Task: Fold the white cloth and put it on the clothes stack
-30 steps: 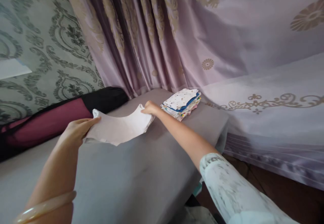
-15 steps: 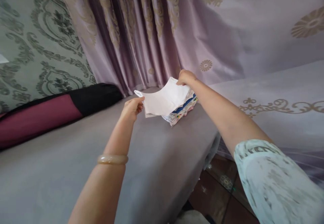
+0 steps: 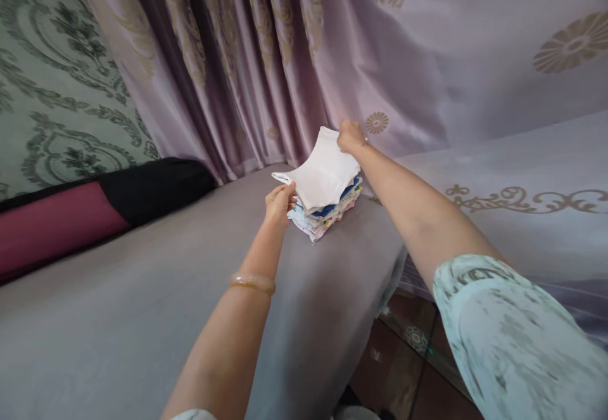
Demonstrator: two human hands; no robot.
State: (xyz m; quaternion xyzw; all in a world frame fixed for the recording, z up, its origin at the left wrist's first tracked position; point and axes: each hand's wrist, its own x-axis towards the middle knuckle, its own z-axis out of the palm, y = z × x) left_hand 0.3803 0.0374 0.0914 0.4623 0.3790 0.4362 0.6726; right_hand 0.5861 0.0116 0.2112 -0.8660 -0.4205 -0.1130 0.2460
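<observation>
A small white garment (image 3: 323,176), with a deeply curved edge, lies over the top of a stack of folded clothes (image 3: 327,220) on the grey bed. My left hand (image 3: 280,201) pinches the garment's near left edge, beside the stack. At the far right edge my right hand (image 3: 350,137) has its fingers closed on the same garment, though the fingertips are partly hidden. White, blue and colourful patterned layers show in the stack below it. A pale bangle (image 3: 253,283) circles my left forearm.
A long black and maroon bolster (image 3: 109,204) lies along the wall at left. Purple patterned curtains (image 3: 266,90) hang behind the grey bed (image 3: 180,293). The bed's right edge drops to a dark tiled floor (image 3: 399,363).
My left hand has moved right with its side of the white garment, which now lies more squarely over the stack. My right hand stays at the far edge. The view has shifted slightly.
</observation>
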